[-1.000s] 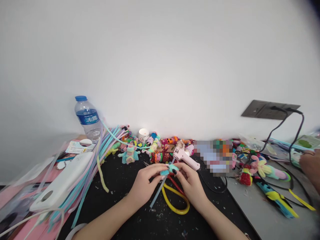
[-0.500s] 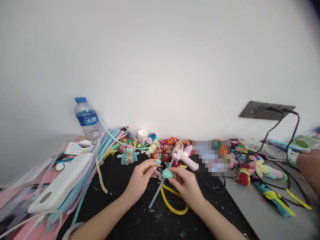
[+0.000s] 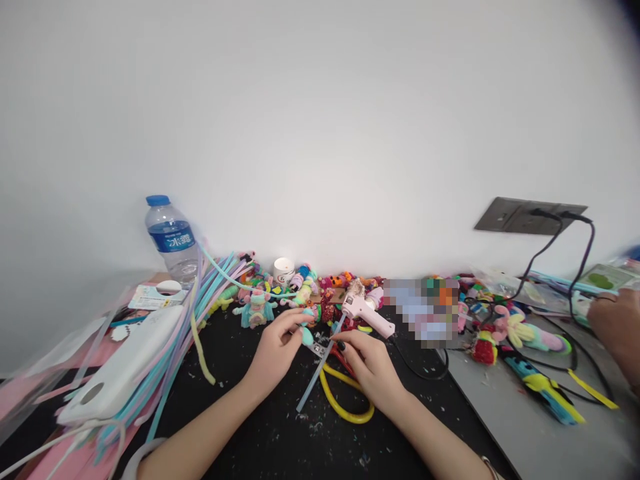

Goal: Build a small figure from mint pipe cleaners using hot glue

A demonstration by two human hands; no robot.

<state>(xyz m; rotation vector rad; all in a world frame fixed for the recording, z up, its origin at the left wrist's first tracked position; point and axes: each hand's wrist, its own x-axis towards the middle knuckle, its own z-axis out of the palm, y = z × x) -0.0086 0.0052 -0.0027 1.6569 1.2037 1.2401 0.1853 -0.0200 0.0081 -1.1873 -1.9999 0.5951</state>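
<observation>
A mint-green fuzzy piece (image 3: 307,336) is pinched between the thumb and fingers of my left hand (image 3: 276,348). My right hand (image 3: 373,363) has its fingertips closed together, with a small dark spot at them that is too small to name. Beneath and between the hands lies a pair of scissors (image 3: 345,415) with yellow and red handles, its metal blades pointing towards my left fingers. Across the scissors runs a translucent glue stick (image 3: 311,385), leading up to a pale pink glue gun (image 3: 369,316) just beyond my right hand.
Colourful fuzzy figures (image 3: 256,308) line the wall, near a paper cup (image 3: 284,270). Pastel pipe cleaners (image 3: 173,363), a white board-like object (image 3: 120,365) and a water bottle (image 3: 171,235) stand left. Cords hang from the outlet (image 3: 525,217); another person's hand (image 3: 617,327) is far right.
The mint piece that my right fingers held is gone from them; a mint piece now shows larger in my left hand. My right fingertips have come together over the scissors.
</observation>
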